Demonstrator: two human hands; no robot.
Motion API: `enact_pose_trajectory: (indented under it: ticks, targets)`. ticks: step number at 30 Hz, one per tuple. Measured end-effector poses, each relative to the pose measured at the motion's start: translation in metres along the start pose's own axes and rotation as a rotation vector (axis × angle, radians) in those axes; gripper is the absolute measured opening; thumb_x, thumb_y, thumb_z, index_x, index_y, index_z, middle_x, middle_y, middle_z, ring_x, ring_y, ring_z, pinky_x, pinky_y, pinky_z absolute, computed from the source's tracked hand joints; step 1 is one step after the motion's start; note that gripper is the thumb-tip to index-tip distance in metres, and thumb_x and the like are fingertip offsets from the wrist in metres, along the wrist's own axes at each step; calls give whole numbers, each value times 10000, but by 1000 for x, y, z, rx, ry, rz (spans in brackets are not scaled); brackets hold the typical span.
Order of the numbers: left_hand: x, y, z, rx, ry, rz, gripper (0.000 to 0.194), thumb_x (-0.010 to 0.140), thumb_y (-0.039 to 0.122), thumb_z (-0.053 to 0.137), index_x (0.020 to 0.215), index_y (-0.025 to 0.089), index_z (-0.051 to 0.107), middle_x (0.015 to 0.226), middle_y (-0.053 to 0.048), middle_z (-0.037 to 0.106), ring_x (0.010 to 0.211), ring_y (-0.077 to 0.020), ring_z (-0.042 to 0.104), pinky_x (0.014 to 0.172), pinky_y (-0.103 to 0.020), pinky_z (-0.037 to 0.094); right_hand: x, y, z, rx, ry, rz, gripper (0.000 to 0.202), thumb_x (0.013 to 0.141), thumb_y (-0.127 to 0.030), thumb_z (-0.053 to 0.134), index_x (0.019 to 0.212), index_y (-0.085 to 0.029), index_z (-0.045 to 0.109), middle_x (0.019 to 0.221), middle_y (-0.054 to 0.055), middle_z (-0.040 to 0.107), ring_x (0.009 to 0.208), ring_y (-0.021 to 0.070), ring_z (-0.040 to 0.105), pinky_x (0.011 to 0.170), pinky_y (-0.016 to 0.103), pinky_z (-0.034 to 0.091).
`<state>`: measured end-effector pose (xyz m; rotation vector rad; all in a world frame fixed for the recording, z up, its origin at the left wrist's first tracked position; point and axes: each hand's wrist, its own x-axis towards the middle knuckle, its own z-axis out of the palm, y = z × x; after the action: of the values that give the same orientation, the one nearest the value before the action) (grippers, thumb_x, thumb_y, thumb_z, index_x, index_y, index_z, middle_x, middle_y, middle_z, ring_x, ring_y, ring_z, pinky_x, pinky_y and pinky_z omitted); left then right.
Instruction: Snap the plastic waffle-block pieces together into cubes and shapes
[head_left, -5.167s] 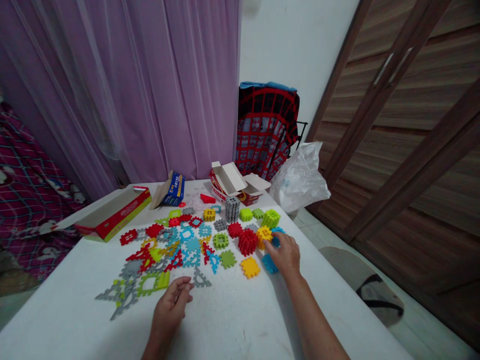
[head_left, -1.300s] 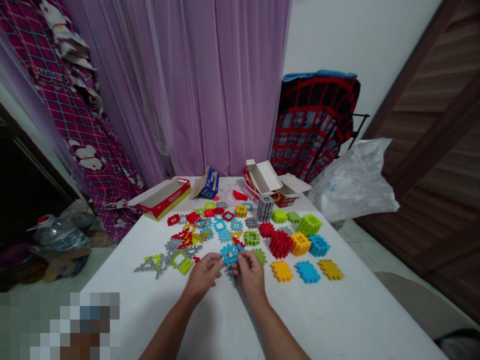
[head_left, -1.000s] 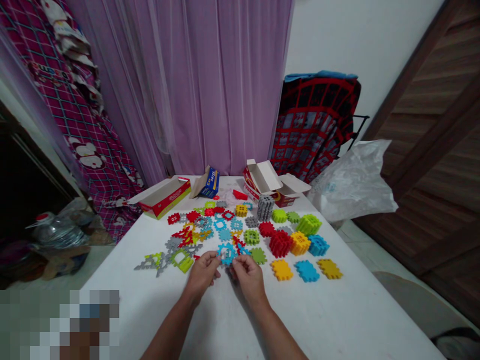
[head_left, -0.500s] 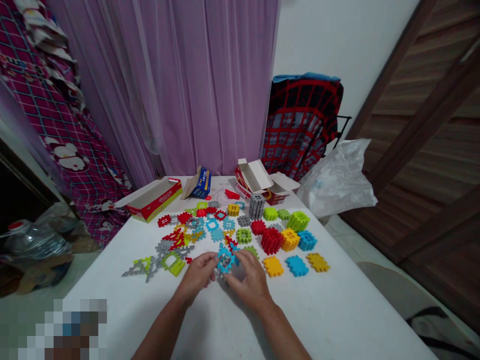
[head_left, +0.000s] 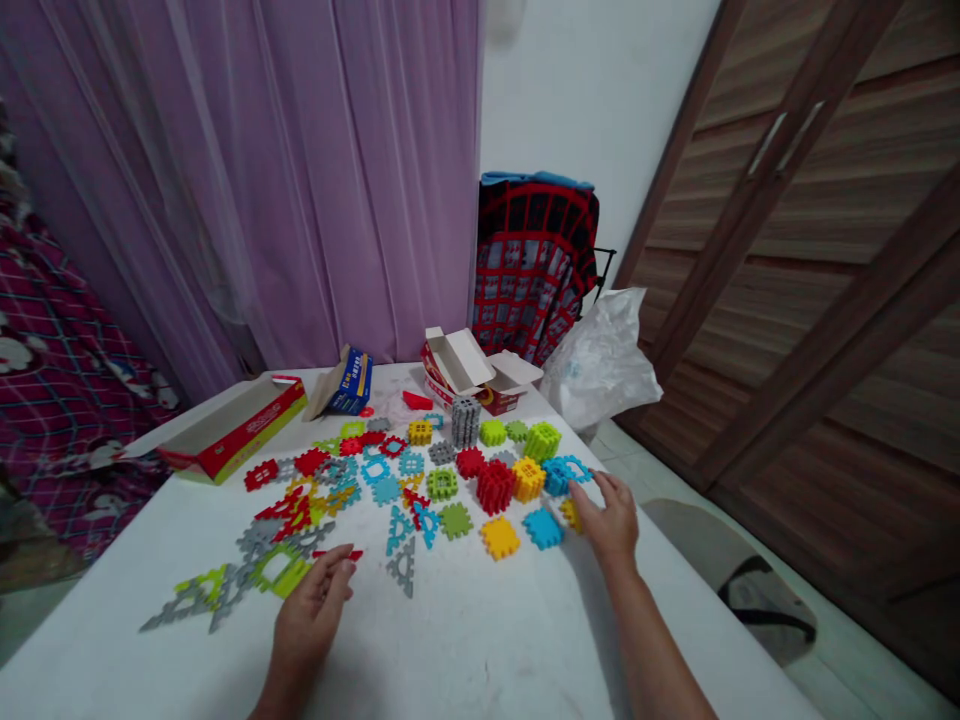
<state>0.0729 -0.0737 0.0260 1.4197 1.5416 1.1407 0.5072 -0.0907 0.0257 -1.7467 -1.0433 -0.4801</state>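
My right hand (head_left: 611,515) is at the right side of the white table, its fingers closed on a blue frame piece (head_left: 576,468) beside the blue stack (head_left: 556,477). A yellow piece (head_left: 571,515) lies partly hidden by that hand. My left hand (head_left: 319,590) hovers at the front left with its fingers curled together; whether they hold anything is hidden. A thin red piece (head_left: 354,554) shows just behind its fingertips. Between the hands lie a grey triangular piece (head_left: 403,567), blue triangular pieces (head_left: 399,528), a flat orange-yellow piece (head_left: 500,537) and a flat blue piece (head_left: 543,528).
Stacks in red (head_left: 496,486), yellow (head_left: 529,479), green (head_left: 541,440) and grey (head_left: 465,422) stand centre right. Loose pieces spread left. Open boxes, one red and green (head_left: 247,430), one blue (head_left: 354,381) and one dark red (head_left: 500,402), line the back near a plastic bag (head_left: 600,365).
My hands have moved apart. The blue frame piece has gone right with my right hand, to the blue stack. My left hand has moved left. The view has turned right.
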Motion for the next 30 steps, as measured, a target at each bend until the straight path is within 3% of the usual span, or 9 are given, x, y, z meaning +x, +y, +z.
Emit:
enact_pose_trajectory:
  ticks: [3, 8, 14, 23, 30]
  targets:
    - [-2, 1, 0, 19, 14, 4, 497, 655, 634, 641, 932, 230, 721, 750, -18, 756, 595, -195, 698, 580, -290, 591, 6, 18, 13, -44, -70, 43, 656, 759, -708, 500, 945, -130, 747, 1033, 181, 668, 957, 304, 608, 884, 477, 489]
    - [-3, 11, 2, 51, 35, 27, 484, 634, 638, 634, 881, 233, 725, 681, -11, 748, 555, -197, 690, 542, -292, 584, 3, 20, 25, -71, -113, 70, 620, 769, -682, 499, 970, -146, 737, 1083, 169, 662, 985, 295, 592, 896, 461, 462]
    - [-3, 17, 3, 73, 38, 1, 457, 620, 617, 631, 862, 241, 721, 686, -11, 742, 555, -194, 679, 554, -290, 581, -4, 19, 26, -103, -113, 21, 520, 790, -618, 549, 975, -166, 728, 1058, 158, 663, 929, 286, 583, 822, 462, 465]
    - [-2, 6, 3, 44, 18, -26, 500, 616, 647, 643, 897, 240, 714, 755, -19, 756, 628, -206, 698, 589, -298, 584, -6, 13, 24, -135, -114, -3, 389, 801, -516, 602, 949, -174, 718, 1001, 137, 665, 881, 277, 593, 736, 420, 476]
    - [-2, 7, 2, 55, 12, -41, 531, 612, 663, 650, 913, 231, 714, 741, -18, 751, 603, -200, 689, 593, -300, 583, -7, 12, 24, -64, -86, 3, 379, 771, -522, 630, 934, -191, 716, 984, 132, 675, 883, 275, 586, 710, 397, 458]
